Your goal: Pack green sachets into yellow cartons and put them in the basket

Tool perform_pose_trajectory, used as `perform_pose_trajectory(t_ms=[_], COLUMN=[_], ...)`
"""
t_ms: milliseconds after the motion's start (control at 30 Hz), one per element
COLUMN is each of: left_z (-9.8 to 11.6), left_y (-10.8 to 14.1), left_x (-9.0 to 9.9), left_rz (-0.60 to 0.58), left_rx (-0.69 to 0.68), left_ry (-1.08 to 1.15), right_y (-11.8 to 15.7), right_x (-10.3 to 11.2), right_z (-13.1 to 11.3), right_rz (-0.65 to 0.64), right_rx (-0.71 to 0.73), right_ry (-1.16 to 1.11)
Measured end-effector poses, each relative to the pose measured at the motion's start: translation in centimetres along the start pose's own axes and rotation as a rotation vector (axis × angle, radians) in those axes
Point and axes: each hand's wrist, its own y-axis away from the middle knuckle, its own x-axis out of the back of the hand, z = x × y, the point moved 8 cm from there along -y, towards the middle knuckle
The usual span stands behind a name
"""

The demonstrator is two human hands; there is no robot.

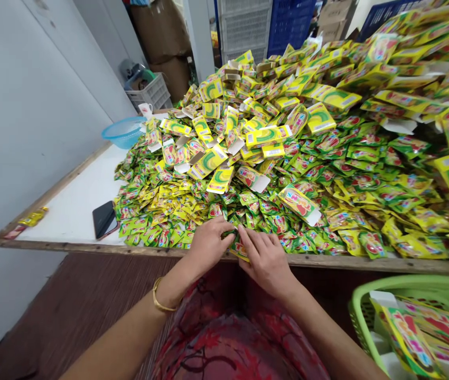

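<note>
Both of my hands meet at the front edge of the table, close to the body. My left hand (210, 240) has its fingers bent round the upper left side of a small yellow-green box (240, 248). My right hand (266, 258) covers the right side of that box, its fingers closed over it. Part of the box's printed face shows between the hands. Just beyond lie many small green and yellow packets (172, 206), and flat yellow boxes (220, 179) are heaped on top of them.
A green basket (407, 282) holding boxes stands at the lower right. On the table's left lie a phone (104, 219) and a yellow wrapper strip (30, 219). A blue bowl (123, 132) sits at the back left. The wooden rim (90, 247) runs along the front.
</note>
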Motion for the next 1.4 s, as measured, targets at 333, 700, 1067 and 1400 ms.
perform_pose_trajectory(t_ms=[333, 700, 1067, 1400], left_z=[0.3, -1.1, -1.0, -1.0], left_y=[-0.1, 0.2, 0.1, 0.9], left_x=[0.2, -1.0, -1.8, -1.6], left_rz=[-0.139, -0.031, -0.021, -0.031], left_rx=[-0.022, 0.147, 0.179, 0.163], left_ry=[0.167, 0.382, 0.547, 0.387], right_y=[0.9, 1.3, 2.0, 2.2], right_x=[-0.1, -0.2, -0.3, -0.5], right_z=[0.4, 0.5, 1.4, 1.4], right_rz=[-0.015, -0.044, 0.023, -0.061], right_rx=[-0.061, -0.042, -0.201, -0.151], right_ry=[-0.051, -0.094, -0.145, -0.121])
